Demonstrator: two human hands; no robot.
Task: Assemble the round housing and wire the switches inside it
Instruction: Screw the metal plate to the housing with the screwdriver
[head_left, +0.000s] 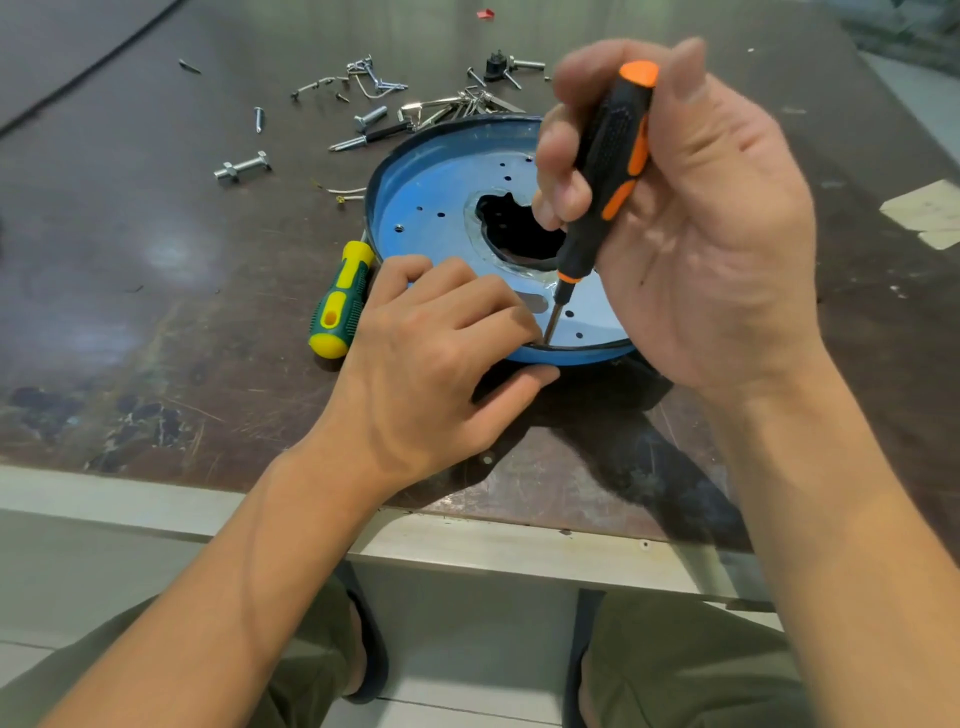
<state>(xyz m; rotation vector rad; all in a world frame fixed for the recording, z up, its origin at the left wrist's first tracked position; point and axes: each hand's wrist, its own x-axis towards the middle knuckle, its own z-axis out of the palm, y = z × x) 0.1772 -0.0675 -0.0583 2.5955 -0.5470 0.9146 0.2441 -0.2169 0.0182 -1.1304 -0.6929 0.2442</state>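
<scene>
Blue round housing (436, 192) lies flat, centre frame. Right hand (717, 223) clenches black-orange screwdriver (615, 150), shaft near upright, tip down at near rim, just right of left hand (426, 353), which pinches that rim. Any screw under tip is hidden.

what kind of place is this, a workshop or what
Most likely a workshop or repair bench. A scuffed worktable carries loose bolts and screws and a green and yellow screwdriver; the right hand holds an orange and black screwdriver to a blue round housing gripped by the left hand.
</scene>
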